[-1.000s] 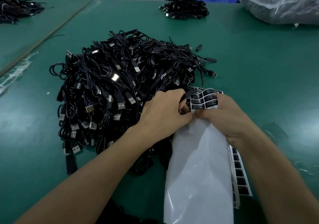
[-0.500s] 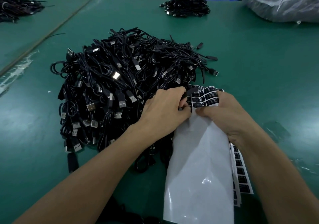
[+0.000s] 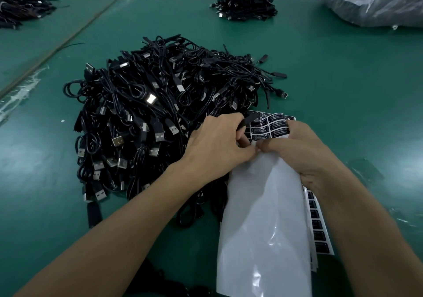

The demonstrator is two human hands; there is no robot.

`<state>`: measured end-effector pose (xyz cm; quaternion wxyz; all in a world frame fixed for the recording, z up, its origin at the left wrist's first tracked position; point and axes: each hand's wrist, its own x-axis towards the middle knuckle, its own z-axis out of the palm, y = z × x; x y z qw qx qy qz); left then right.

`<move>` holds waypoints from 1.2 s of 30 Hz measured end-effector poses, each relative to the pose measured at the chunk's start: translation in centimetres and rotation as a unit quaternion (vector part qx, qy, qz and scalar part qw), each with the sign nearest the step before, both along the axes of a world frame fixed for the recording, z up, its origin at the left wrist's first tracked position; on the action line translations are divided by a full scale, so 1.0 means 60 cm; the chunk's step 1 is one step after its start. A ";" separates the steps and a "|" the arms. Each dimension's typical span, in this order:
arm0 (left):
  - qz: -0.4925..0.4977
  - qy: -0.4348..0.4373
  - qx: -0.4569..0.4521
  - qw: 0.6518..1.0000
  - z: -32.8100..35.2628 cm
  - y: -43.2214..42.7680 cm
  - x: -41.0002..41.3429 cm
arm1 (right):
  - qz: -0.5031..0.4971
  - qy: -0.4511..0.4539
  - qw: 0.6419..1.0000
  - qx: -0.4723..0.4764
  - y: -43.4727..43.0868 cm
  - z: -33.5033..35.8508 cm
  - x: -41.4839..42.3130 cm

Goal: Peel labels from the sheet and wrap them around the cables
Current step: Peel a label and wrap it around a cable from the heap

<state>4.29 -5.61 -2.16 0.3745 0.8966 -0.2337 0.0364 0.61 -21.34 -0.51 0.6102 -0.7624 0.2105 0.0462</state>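
Green matting over the whole table [image 3: 343,86], with a seam running diagonally at far left. Beyond that seam, at the top left corner, a heap of dark cables [image 3: 20,10], cut off by the frame edge. Nearer, on the left edge, scraps of clear plastic film [image 3: 20,90], crumpled and hard to read. Centre-left, a big tangled pile of black USB cables [image 3: 160,118], metal plugs poking out everywhere, single cables impossible to trace. Farther back, a smaller cable heap [image 3: 245,1], top clipped. Over the pile's near right side, left hand [image 3: 217,145], fingers curled tight, pinching at the label sheet's edge, with a dark cable end [image 3: 246,122] gripped between fingers; what the fingertips grip beneath is hidden. Touching it thumb to thumb, right hand [image 3: 304,152], closed around the label sheet [image 3: 270,127], black labels with white print curling above the knuckles, lettering too small to read fully. Below both hands, glossy white backing [image 3: 265,228] hanging toward the camera, bottom cut off. Under the right forearm, another strip of labels [image 3: 318,225], mostly covered. Top right, a clear plastic bag [image 3: 375,1], contents unclear.
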 end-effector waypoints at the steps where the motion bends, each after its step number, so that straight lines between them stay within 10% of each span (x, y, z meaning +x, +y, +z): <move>1: -0.001 0.003 0.004 1.000 0.001 0.000 0.000 | 0.002 -0.003 1.000 0.001 0.001 0.000 0.000; 36: 0.049 0.050 -0.145 0.987 0.022 0.015 0.015 | 0.041 -0.120 0.968 -0.219 0.007 -0.018 0.000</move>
